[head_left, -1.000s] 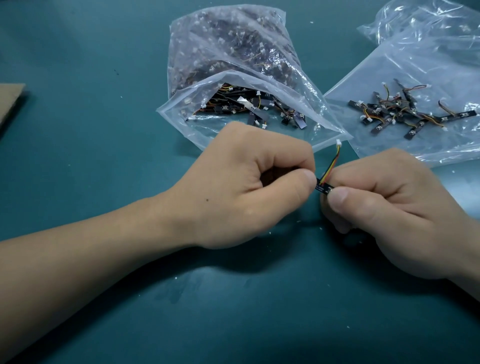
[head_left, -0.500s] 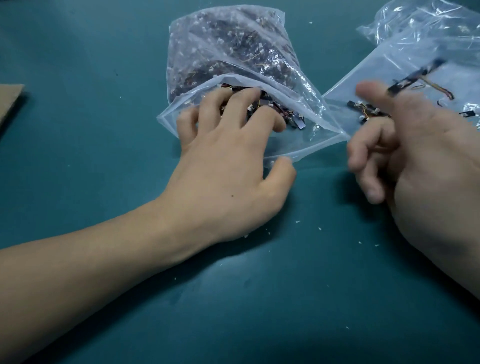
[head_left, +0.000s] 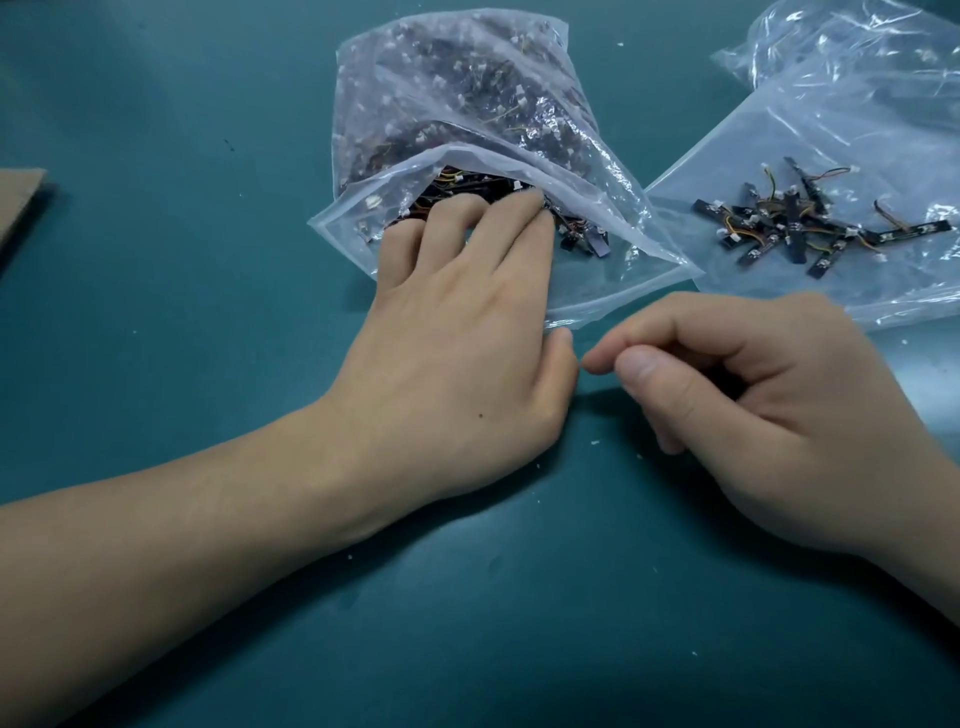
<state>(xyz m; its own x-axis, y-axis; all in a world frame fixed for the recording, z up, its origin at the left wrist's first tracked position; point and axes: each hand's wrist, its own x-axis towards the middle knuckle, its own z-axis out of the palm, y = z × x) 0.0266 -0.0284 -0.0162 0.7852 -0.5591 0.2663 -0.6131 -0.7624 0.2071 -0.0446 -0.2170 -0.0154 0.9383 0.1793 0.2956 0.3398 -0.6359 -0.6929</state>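
I am recording the left grip (head_left: 457, 364), fingers spread, reaching into the clear bag (head_left: 467, 93) lying open on the surface (head_left: 208, 260) and touching the wired boards (head_left: 582, 236) inside, while the right grip (head_left: 769, 415) is resting alongside, loosely curled, holding nothing.

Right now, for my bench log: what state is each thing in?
Full bag: lying down, mouth open.
Left hand: fingers straight, reaching into that mouth.
Right hand: fingers loosely curled, holding nothing visible.
Flat bag: lying flat.
Loose parts: heaped on the flat bag, untouched.
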